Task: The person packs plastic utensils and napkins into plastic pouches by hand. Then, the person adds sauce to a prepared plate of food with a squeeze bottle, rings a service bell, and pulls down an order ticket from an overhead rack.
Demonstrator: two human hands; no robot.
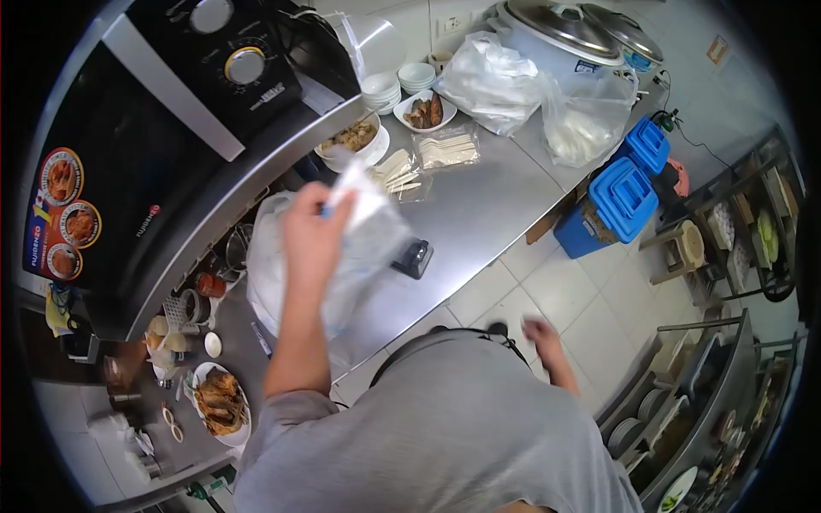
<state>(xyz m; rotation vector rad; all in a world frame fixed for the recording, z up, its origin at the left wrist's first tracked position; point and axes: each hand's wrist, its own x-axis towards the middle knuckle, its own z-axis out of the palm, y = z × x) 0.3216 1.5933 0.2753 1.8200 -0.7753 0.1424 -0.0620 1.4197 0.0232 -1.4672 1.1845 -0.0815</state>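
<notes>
My left hand (pixel 315 227) is raised over the steel counter, its fingers pinched on a white plastic bag (pixel 375 209) that is blurred by motion. Beneath that forearm lies a larger heap of white plastic bags (pixel 269 248). A small black object (pixel 413 258), its kind unclear, rests on the counter just right of the held bag. Beyond the bag are a pack of light-coloured cutlery (pixel 398 175) and a second wrapped pack (pixel 448 149). My right hand (pixel 540 332) hangs out to the side over the floor, apart from everything; its fingers are too blurred to read.
A black microwave (pixel 128 171) stands on a raised steel shelf at left. At the back are stacked white bowls (pixel 416 77), stuffed plastic bags (pixel 492 81) and a lidded pot (pixel 556 38). Blue bins (pixel 620 201) stand on the floor. Roast poultry lies on a plate (pixel 244 434).
</notes>
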